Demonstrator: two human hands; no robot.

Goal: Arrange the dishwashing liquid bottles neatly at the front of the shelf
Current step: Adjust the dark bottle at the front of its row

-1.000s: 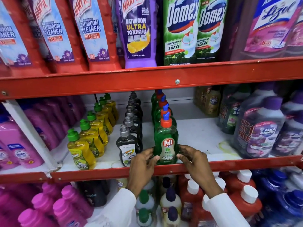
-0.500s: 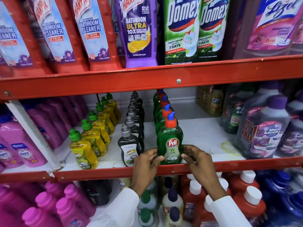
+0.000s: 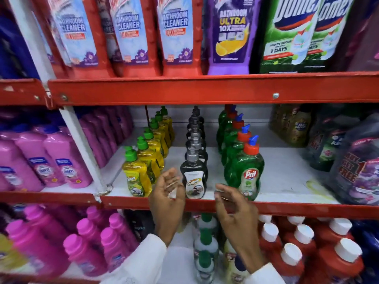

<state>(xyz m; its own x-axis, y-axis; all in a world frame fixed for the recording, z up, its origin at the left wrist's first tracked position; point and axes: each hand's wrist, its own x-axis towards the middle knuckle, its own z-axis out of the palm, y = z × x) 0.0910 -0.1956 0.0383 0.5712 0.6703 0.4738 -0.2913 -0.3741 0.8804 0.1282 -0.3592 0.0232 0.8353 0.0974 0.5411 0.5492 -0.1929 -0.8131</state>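
On the middle red-edged metal shelf [image 3: 205,208] the green, orange-capped plastic dish-liquid bottle [image 3: 245,173] and the yellow one [image 3: 136,177] stand at the lip, while the left hand [image 3: 167,193] and right hand [image 3: 231,203], both open and empty, flank the black pump-top bottle [image 3: 194,177], seemingly next for squaring.

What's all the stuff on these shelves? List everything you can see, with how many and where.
Yellow bottles: about seven, green caps, left row, middle shelf.
Black bottles: a row, count unclear, grey caps, centre of middle shelf.
Green bottles: about five, red caps, right row, middle shelf.
Pink bottles: many, middle and lower left.
Purple jugs: several, blurred, far right of middle shelf.
Red cleaner bottles: at least three, top shelf.
Purple cleaner bottle: one, top shelf.
Green Domex bottles: two, top right.
Red bottles: several, white caps, lower right.
Shelf rail: red.
Left hand: open, beside front black bottle.
Right hand: open, before front green bottle.
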